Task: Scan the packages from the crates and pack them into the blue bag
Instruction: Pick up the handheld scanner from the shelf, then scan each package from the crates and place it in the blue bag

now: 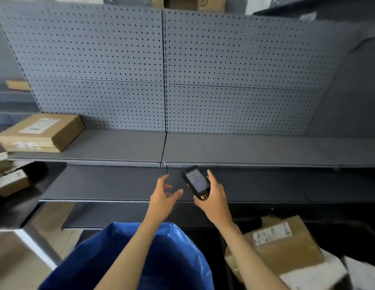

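The blue bag [178,258] gapes at 6 o'clock; I cannot tell its contents. A labelled brown parcel [287,248] lies at 4 o'clock. At centre, the right hand [213,197] grips the scanner [196,182]; the left hand [161,197] is spread, holding nothing. A cardboard box [42,131] sits on the shelf [119,143] at 9 o'clock.

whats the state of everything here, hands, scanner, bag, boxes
right hand: grips the scanner
scanner: held up, screen lit
left hand: open, fingers spread, holding nothing
blue bag: mouth open
brown box: lying flat on the shelf, closed, label up
brown package: lower right, lying label up
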